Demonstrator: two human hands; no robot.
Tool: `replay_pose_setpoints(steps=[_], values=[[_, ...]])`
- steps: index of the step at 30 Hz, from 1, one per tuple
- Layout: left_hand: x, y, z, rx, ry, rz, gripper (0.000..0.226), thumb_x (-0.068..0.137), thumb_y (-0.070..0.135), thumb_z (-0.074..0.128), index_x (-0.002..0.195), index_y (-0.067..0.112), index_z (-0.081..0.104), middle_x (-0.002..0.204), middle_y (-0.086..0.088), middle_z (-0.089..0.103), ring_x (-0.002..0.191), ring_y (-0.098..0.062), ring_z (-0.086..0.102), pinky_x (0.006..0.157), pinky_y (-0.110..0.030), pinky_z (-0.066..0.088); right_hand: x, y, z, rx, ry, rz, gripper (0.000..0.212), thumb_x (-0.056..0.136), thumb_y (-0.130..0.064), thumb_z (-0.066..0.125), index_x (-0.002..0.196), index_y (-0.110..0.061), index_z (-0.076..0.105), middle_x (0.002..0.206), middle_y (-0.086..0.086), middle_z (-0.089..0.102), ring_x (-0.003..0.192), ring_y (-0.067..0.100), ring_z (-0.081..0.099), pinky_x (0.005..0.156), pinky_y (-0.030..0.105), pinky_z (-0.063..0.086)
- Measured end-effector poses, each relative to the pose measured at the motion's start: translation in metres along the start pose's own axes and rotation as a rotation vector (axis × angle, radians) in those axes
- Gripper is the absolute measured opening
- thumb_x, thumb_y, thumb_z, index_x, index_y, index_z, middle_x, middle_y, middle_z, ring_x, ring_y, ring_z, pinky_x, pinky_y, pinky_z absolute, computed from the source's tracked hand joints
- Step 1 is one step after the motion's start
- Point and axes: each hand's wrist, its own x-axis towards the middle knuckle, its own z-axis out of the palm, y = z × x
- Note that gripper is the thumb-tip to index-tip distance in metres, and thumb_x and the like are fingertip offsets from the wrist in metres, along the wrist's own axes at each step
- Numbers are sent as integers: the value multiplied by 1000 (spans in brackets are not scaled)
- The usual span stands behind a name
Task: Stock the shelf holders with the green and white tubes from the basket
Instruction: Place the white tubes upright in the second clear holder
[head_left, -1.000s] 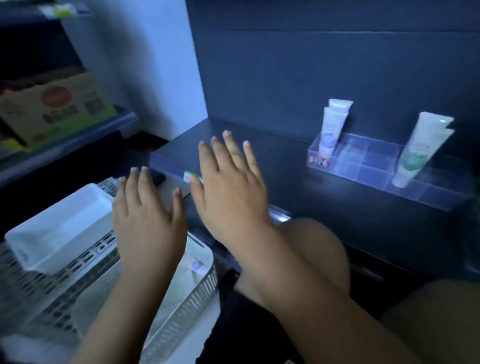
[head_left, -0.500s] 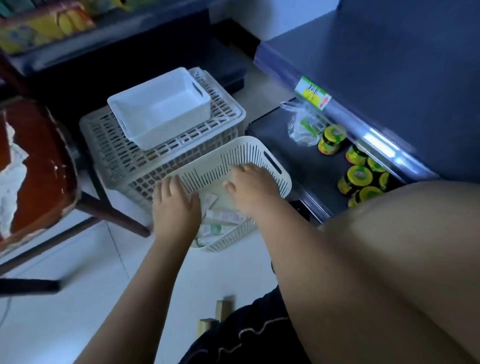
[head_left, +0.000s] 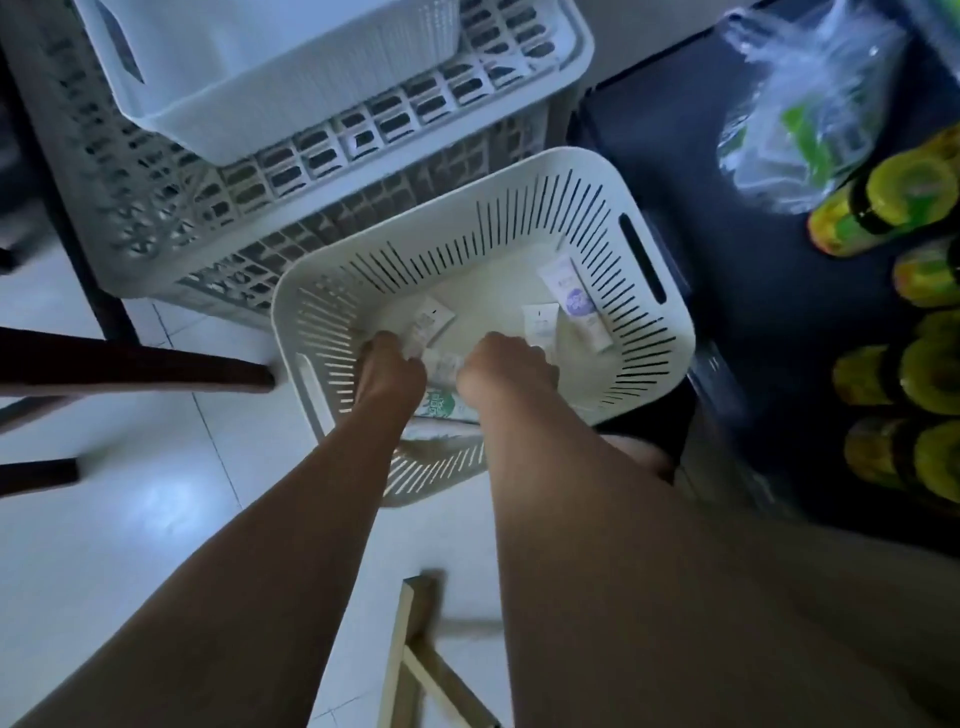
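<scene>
Head camera, looking steeply down. Half a second earlier both hands lay flat over the basket with the fingers showing. Now they have sunk deeper into it, knuckles up, with the fingers folded under and hidden. The view has also tipped closer, and the shelf edge with its price tag has slid out of the picture.

The white slotted basket (head_left: 675, 332) sits on a pale tiled floor (head_left: 104, 519). It stands against a grey lattice crate (head_left: 156, 182), which carries a white bin (head_left: 260, 78). The left hand (head_left: 390, 370) is low at the basket's left side, its fingertips at a white tube (head_left: 432, 323); whether it pinches that tube cannot be told. The right hand (head_left: 508, 366) is just beside it, partly over a second white tube (head_left: 540, 325), and its grip is hidden too. A green-printed tube (head_left: 441, 406) lies between the two wrists. A purple-marked tube (head_left: 574, 301) lies near the basket's right wall. Every tube in sight lies on the basket's bottom.

The green print is blurred and cannot be read. The lettering on the purple-marked tube is too small to read.

To the right, a dark low shelf (head_left: 675, 156) holds jars with yellow-green lids (head_left: 914, 192) and a crumpled clear plastic bag (head_left: 810, 104). A dark chair leg (head_left: 130, 364) crosses the left side.
</scene>
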Motion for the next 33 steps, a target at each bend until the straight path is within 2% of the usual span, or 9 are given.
replay_pose_setpoints(steps=[4,7,11,16,21,24,27,29,33], values=[[10,12,9,22,26,-43,50,96,32,42,135,1,48,141,-26,49,126,-40,52,102,-44,44,30,-29,34,150,-48,25,39,94,-32,59,130,-19,55,131,10,55,124,32,50,103,51,42],[17,10,13,168,38,4,39,107,22,37,139,1,44,148,-25,40,135,-38,42,107,-45,36,45,-37,59,144,32,56,38,96,-33,58,131,-22,52,133,8,47,125,30,45,105,51,38],[25,-3,17,257,70,60,38,85,11,69,120,5,57,132,-22,47,120,-42,50,97,-42,46,63,-32,60,-35,8,49,38,96,-28,55,133,-23,51,135,10,45,130,33,41,108,56,33],[23,1,17,11,90,68,25,80,15,65,104,8,65,99,-14,66,91,-37,64,65,-29,39,80,-16,52,-89,20,43,33,93,-22,61,126,-18,58,127,9,58,121,32,55,95,47,50],[11,8,16,-321,95,-75,47,93,28,69,136,15,56,104,-1,64,89,-21,62,70,-24,43,73,-10,53,34,-1,68,34,90,-13,62,123,-14,58,126,11,62,119,34,60,92,44,54],[9,-3,18,-293,63,-65,31,92,26,69,120,12,63,90,0,67,76,-18,63,52,-22,42,71,4,53,125,-118,21,41,91,-23,66,127,-12,50,132,14,58,123,35,57,94,43,52],[6,-6,15,-319,52,-80,25,87,18,71,111,15,67,84,4,67,74,-15,64,57,-25,47,71,20,53,256,-169,-18,56,91,-51,65,129,-15,46,128,16,58,120,40,56,98,48,49],[6,-6,14,-319,42,-78,25,85,16,72,110,16,68,87,2,69,77,-14,65,66,-30,53,70,29,48,404,-157,-42,55,90,-55,64,132,-27,41,121,11,56,113,37,57,96,52,51],[8,-4,7,-226,-61,-14,26,81,14,72,107,13,73,95,-6,74,85,-24,71,75,-39,59,75,40,35,741,-138,-84,37,97,-15,57,124,-41,54,116,-2,60,93,21,65,74,39,61]])
